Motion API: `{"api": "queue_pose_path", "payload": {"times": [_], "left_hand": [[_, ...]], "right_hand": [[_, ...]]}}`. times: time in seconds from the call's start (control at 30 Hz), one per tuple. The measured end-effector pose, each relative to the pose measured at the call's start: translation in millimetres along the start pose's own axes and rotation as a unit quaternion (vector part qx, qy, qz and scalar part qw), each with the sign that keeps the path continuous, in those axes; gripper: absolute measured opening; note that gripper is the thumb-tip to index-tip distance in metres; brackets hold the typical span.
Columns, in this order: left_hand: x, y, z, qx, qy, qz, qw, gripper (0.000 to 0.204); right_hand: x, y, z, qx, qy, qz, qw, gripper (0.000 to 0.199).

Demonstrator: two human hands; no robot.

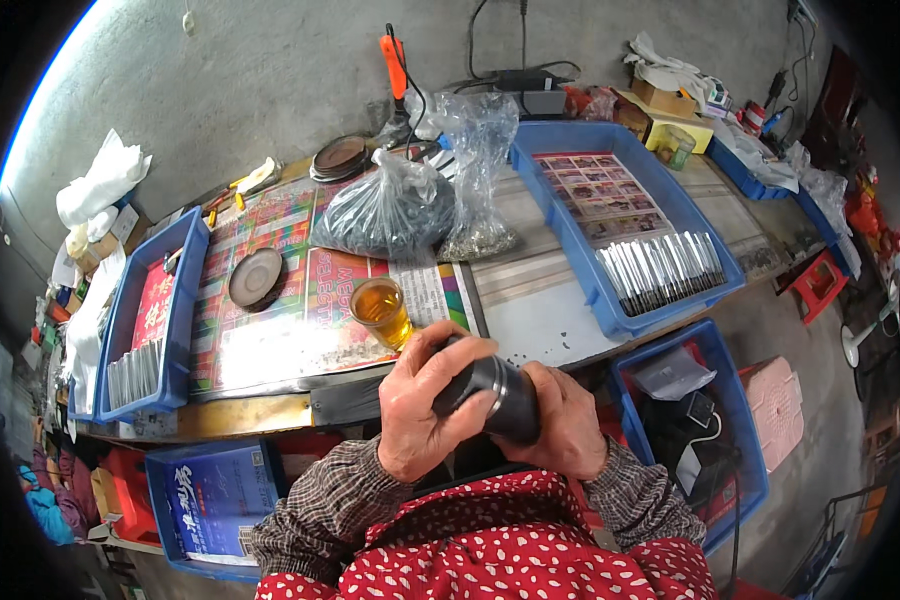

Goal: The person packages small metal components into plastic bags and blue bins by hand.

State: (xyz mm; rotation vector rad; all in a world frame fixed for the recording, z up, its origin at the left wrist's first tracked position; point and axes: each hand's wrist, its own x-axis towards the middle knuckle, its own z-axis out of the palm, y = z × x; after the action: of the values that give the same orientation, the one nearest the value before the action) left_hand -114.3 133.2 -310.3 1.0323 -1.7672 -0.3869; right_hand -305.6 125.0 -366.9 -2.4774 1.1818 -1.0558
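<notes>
Both hands are wrapped round a black cylindrical flask [511,400] with a shiny metal band, tilted in front of my chest near the table's front edge. My left hand [422,398] grips the end with the band, its fingers curled over the side. My right hand [568,420] closes round the other end, partly hiding it. Just beyond my left hand stands a clear glass [381,308] of amber liquid on the table. Behind the glass sits a knotted clear plastic bag [385,213] of dark small pieces, beside a taller clear bag [478,180] with small bits at its bottom.
On the right of the table a blue tray [587,262] holds a row of slim silver-and-black pieces [662,273]. Another blue tray [196,290] stands at the left, near a round dark dish [256,278]. Blue bins [762,470] sit below the table edge. An orange-handled tool [393,65] leans at the wall.
</notes>
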Motion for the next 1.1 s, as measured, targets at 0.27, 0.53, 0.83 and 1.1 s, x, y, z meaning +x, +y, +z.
{"api": "queue_pose_path", "payload": {"times": [0.27, 0.53, 0.83, 1.1], "left_hand": [[30.3, 15.6, -30.0, -0.256, -0.202, 0.172, 0.930, 0.037], [9.0, 8.3, -23.9, -0.201, -0.004, 0.019, 0.979, 0.049], [32.5, -5.6, -42.2, -0.394, -0.269, 0.115, 0.871, 0.049], [14.8, -2.0, -47.6, -0.287, -0.130, 0.070, 0.947, 0.057]], "right_hand": [[11.2, -8.1, -26.1, 0.362, -0.195, -0.031, 0.911, 0.086], [26.1, -20.8, -17.1, 0.258, -0.122, 0.044, 0.957, 0.080], [45.4, -34.6, -29.5, 0.357, -0.280, 0.013, 0.891, 0.094], [45.4, -23.8, -8.6, 0.366, -0.259, -0.011, 0.894, 0.097]]}}
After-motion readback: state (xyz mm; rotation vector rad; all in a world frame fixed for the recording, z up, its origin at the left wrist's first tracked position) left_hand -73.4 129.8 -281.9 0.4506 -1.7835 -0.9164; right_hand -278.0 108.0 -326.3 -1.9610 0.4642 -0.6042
